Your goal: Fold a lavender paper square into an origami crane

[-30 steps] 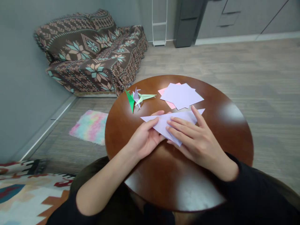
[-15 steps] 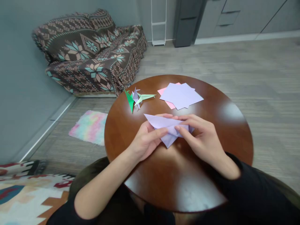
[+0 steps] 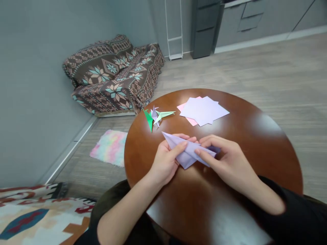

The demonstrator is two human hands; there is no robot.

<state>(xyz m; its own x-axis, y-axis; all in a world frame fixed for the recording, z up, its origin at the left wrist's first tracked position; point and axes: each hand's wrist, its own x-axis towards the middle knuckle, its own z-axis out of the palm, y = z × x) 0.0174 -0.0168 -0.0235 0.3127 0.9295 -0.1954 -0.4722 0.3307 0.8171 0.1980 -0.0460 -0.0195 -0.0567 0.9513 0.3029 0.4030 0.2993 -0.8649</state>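
A partly folded sheet of lilac origami paper [image 3: 187,157] is held between both hands above the round table. My left hand [image 3: 167,160] grips its left part, thumb on top and fingers behind. On the right side, my right hand [image 3: 222,153] pinches the paper between thumb and fingers. One sharp corner points to the upper left, and a flap hangs towards me. Beyond my left hand lie folded paper cranes: a green one [image 3: 149,120], a lilac one [image 3: 154,114] and a pale green one [image 3: 163,115].
Lilac paper sheets [image 3: 204,110] lie fanned over pink paper [image 3: 192,121] at the far side of the brown round table [image 3: 265,153]. A patterned covered sofa [image 3: 114,78], a pastel rug [image 3: 109,148] and grey cabinets [image 3: 250,23] stand around it.
The right-hand part of the lilac paper now shows a narrower flap, slanting down under my right thumb. Both hands keep their hold. The whole view has shifted, with the table lower and further right.
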